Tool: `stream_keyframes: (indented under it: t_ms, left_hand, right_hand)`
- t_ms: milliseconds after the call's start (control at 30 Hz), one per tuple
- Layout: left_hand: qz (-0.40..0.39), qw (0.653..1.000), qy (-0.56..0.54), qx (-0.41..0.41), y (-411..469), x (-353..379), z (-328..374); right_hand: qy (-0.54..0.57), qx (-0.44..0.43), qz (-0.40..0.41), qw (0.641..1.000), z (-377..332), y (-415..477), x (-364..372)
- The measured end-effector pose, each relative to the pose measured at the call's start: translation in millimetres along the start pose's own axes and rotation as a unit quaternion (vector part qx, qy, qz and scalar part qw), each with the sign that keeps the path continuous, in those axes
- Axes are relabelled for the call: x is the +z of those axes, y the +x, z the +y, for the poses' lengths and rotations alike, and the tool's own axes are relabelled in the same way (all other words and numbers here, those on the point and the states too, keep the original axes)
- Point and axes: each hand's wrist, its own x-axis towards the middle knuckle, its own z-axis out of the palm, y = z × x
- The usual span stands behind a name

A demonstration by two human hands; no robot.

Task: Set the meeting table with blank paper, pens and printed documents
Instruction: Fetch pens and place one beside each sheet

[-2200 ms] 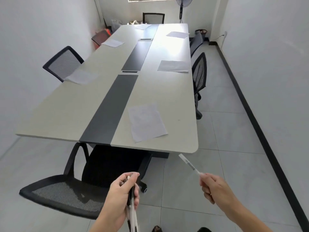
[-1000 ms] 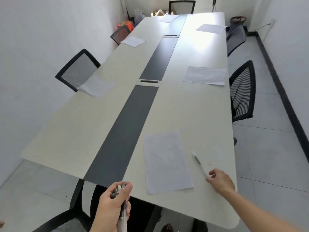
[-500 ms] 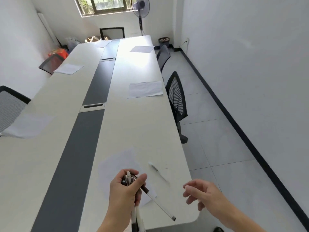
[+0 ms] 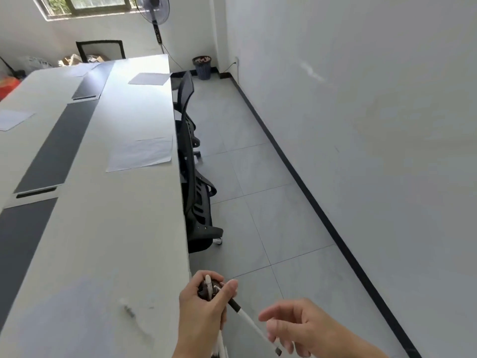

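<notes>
Three sheets of paper (image 4: 141, 154) lie on the long pale table (image 4: 124, 228), chairs (image 4: 198, 208) tucked alongside. Beyond its edge the left hand (image 4: 204, 313) grips a bunch of pens (image 4: 209, 286); the right hand (image 4: 294, 329) hovers loosely open, empty.

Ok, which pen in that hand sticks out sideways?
The white pen with a black grip, slanting from the left hand toward the right hand; the other pens stand upright in the fist.

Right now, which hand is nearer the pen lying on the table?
Left. The left hand is just right of the pen; the right hand farther right, over the floor.
</notes>
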Motion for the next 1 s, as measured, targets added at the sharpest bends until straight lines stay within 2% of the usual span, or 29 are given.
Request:
stream_keyframes:
  t_ms: [267, 600, 833, 1000]
  left_hand:
    - [0.009, 1.0, -0.004, -0.019, 71, 63, 21]
    - [-0.021, 0.999, 0.008, -0.034, 258, 101, 66]
    - [0.021, 0.997, -0.034, -0.07, 368, 114, 101]
    - [0.095, 0.982, -0.091, -0.139, 441, 135, 107]
  right_hand:
    - [-0.05, 0.001, -0.04, 0.998, -29, 51, -83]
    - [-0.103, -0.023, 0.014, 0.994, -132, 184, -207]
    - [-0.047, -0.026, 0.091, 0.994, -189, 260, -286]
    - [0.003, 0.03, 0.11, 0.993, -208, 339, -371]
